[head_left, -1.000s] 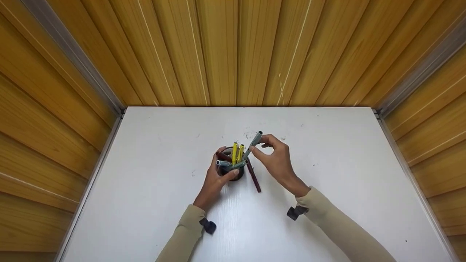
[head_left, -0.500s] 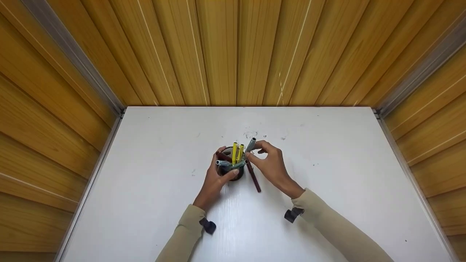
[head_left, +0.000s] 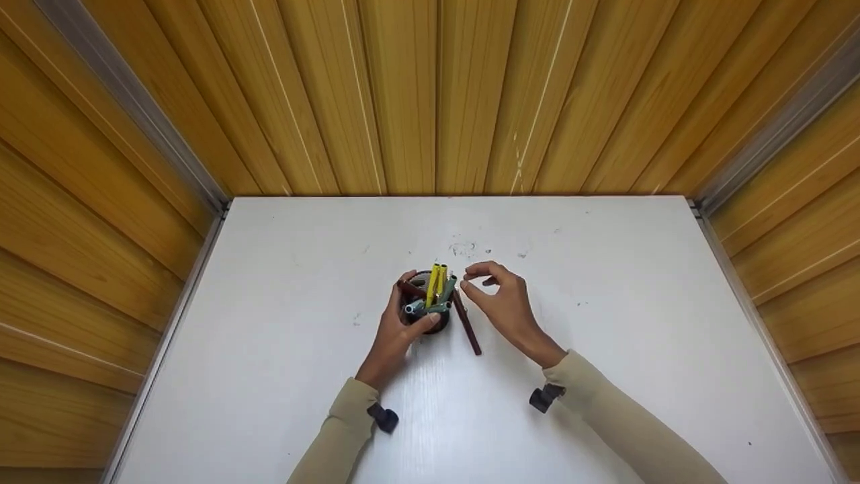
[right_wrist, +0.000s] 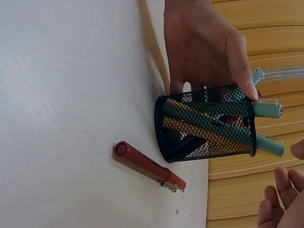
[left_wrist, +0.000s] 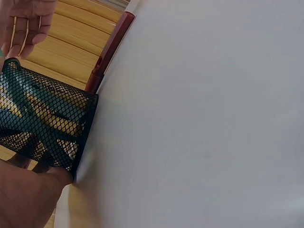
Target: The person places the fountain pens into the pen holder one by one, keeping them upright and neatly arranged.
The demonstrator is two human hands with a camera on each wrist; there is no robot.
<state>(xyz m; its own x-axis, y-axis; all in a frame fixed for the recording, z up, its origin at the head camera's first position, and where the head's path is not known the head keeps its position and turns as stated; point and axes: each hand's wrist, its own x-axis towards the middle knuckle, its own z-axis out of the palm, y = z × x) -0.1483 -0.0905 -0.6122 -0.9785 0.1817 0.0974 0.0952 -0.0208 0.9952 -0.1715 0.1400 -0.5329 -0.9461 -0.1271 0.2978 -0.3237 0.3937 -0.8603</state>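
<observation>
A black mesh pen cup (right_wrist: 206, 126) stands on the white table, and my left hand (head_left: 393, 339) grips it around its side, thumb near the rim. Inside lean grey-green pens (right_wrist: 268, 110), yellow pens (head_left: 432, 288) and a dark red pen (head_left: 411, 289); their lower ends show only through the mesh. Just right of the cup is my right hand (head_left: 505, 306), holding nothing, its thumb and fingers bent loosely and apart from the pens. Another dark red pen (right_wrist: 149, 165) lies on the table beside the cup, below the right hand in the head view.
The white table (head_left: 302, 302) has small dark marks (head_left: 463, 249) behind the cup. Yellow wood-look panels (head_left: 403, 101) enclose it at the back and both sides, with grey metal posts at the corners.
My right hand has lowered a grey-green pen into the cup and let go of it. The pens inside have shifted slightly. My left hand has stayed on the cup.
</observation>
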